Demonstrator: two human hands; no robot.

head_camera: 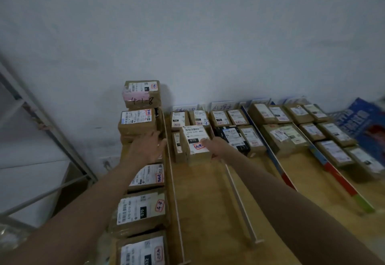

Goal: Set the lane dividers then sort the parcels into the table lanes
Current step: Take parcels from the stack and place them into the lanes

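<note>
Head view, left to right: grey metal shelf frame [48, 131] at far left, then a column of brown parcels with white labels running along the table's left edge, topped at the far end by a stacked parcel marked 14-1-8 [142, 94]. Left hand [146, 148] reaches forward over this column, fingers [155, 136] straight and relaxed, tips at the front of the second stacked parcel [137, 122]; holds nothing that shows. Nearer in the column, a parcel labelled 070 [139, 212] lies flat. White lane divider [174, 185] runs just right of the column, along the wooden table [208, 202]. First lane holds small parcels at the far end; right hand [215, 147] grips the parcel with the 070 label [195, 143] there, fingers on its right side, thumb hidden, parcel resting on the table beside another small box [177, 146]. Second white divider [239, 202] right of that lane. Next lane has a black parcel [233, 137] among brown ones. Blue-red-green divider [337, 179] further right, more labelled parcels beyond, a blue printed board [364, 123] at far right against the wall.
</note>
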